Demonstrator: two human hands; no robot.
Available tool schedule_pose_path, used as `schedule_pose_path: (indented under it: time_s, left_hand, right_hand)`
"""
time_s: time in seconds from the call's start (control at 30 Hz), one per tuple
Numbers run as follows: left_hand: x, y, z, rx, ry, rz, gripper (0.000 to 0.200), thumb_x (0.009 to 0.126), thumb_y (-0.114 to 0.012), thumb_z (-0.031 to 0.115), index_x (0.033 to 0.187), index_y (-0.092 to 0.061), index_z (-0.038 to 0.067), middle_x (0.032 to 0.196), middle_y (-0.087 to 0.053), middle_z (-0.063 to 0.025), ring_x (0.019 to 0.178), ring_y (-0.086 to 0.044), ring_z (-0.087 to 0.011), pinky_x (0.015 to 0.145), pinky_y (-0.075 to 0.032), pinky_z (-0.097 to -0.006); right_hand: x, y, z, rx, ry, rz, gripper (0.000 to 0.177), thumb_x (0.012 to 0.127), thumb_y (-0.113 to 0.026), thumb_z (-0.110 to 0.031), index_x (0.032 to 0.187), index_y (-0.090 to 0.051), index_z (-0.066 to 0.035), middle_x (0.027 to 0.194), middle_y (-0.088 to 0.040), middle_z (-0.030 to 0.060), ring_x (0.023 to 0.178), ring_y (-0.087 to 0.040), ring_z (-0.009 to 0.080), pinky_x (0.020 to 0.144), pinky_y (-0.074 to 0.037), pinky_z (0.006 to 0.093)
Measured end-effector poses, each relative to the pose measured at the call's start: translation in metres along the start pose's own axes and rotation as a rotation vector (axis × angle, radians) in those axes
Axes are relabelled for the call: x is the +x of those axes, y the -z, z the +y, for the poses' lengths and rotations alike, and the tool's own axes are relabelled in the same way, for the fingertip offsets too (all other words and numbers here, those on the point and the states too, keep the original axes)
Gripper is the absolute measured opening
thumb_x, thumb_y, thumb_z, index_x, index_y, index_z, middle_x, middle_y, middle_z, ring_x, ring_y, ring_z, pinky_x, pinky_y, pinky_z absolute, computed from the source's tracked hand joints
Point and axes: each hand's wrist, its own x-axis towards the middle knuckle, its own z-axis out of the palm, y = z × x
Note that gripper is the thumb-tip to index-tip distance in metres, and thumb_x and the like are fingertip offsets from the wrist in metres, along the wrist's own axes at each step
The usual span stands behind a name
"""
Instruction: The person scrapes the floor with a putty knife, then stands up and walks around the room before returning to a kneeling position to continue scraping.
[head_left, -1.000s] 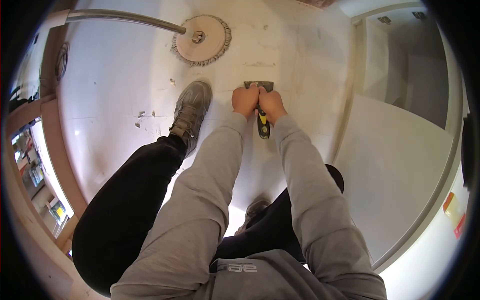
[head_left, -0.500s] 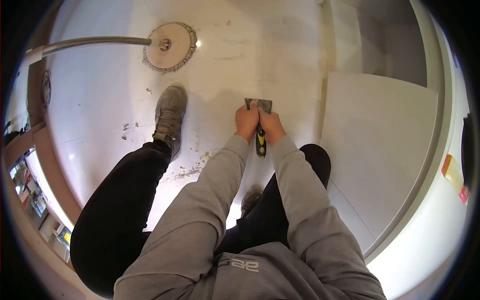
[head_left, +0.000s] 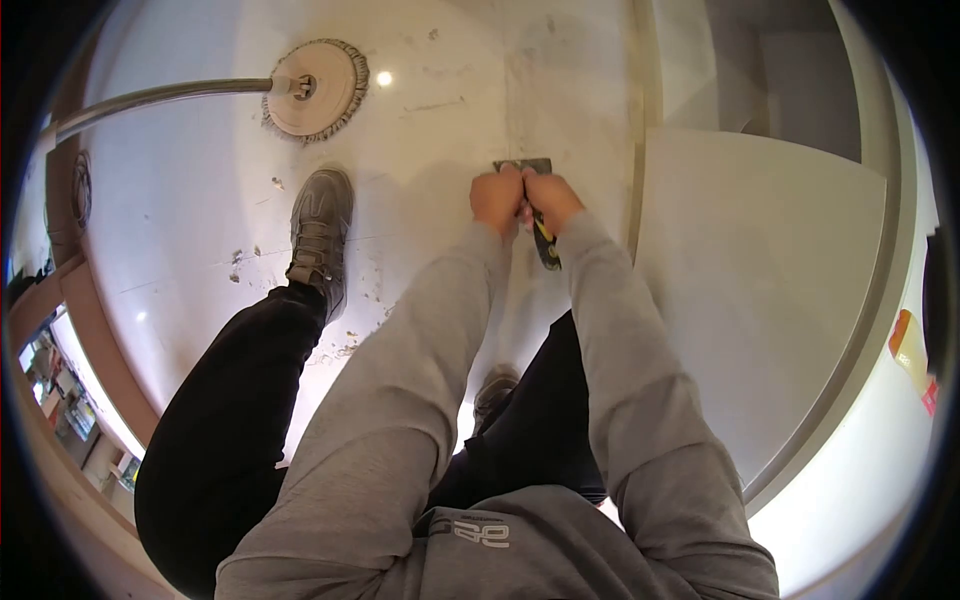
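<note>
Grey sleeves reach down to the white floor [head_left: 200, 180], where the left hand [head_left: 497, 199] and right hand [head_left: 550, 200] sit side by side, fingers curled tight around a yellow-and-black scraper [head_left: 538, 215], its blade flat on the floor. Farther off lies a round mop head [head_left: 315, 90].

The scraper [head_left: 530, 166] sits on the floor [head_left: 200, 180], with the left hand [head_left: 497, 200] at its 7 o'clock and the right hand [head_left: 551, 201] at 5. From it, the shoe [head_left: 320, 235] is at 8 o'clock, the mop [head_left: 312, 88] at 10 and the panel [head_left: 760, 300] at 4.
</note>
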Motion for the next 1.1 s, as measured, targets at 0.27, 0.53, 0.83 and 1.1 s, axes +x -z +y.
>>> schedule_pose_path:
  time_s: [0.27,0.53,0.83,1.1]
  left_hand:
    - [0.013,0.001,-0.019,-0.148,0.012,0.073,0.039,0.086,-0.053,0.023,0.058,-0.058,-0.004,0.052,-0.058,-0.0153,0.04,-0.056,-0.0251,0.041,-0.043,-0.0416]
    - [0.027,0.001,-0.035,0.335,-0.003,0.243,0.051,0.089,-0.045,0.036,0.059,-0.062,-0.002,0.062,-0.064,-0.0201,0.058,-0.064,-0.0305,0.063,-0.05,-0.0402]
    - [0.048,0.009,-0.017,0.09,0.124,0.073,0.042,0.088,-0.052,0.031,0.066,-0.063,-0.004,0.059,-0.063,-0.0151,0.05,-0.06,-0.0246,0.049,-0.045,-0.0389]
    - [0.018,0.013,0.013,0.186,0.159,0.166,0.037,0.087,-0.057,0.03,0.065,-0.062,0.001,0.063,-0.063,-0.0172,0.061,-0.065,-0.0267,0.057,-0.049,-0.0389]
  right_hand:
    - [-0.005,-0.014,0.009,0.064,-0.021,0.077,0.042,0.1,-0.047,-0.031,0.072,-0.052,0.0,0.055,-0.051,0.0106,0.041,-0.048,0.0223,0.04,-0.04,0.038]
    - [0.034,-0.014,0.018,0.082,0.0,0.067,0.035,0.099,-0.046,-0.023,0.074,-0.051,0.001,0.06,-0.057,0.0137,0.045,-0.053,0.0238,0.044,-0.043,0.04]
    - [0.048,-0.01,0.008,-0.006,0.107,0.008,0.042,0.101,-0.039,-0.03,0.076,-0.053,0.0,0.058,-0.052,0.0147,0.044,-0.049,0.0262,0.045,-0.042,0.0412]
    - [0.029,-0.013,-0.01,-0.078,0.094,0.027,0.042,0.1,-0.039,-0.031,0.08,-0.058,0.001,0.071,-0.063,0.0144,0.059,-0.059,0.0218,0.051,-0.046,0.039]
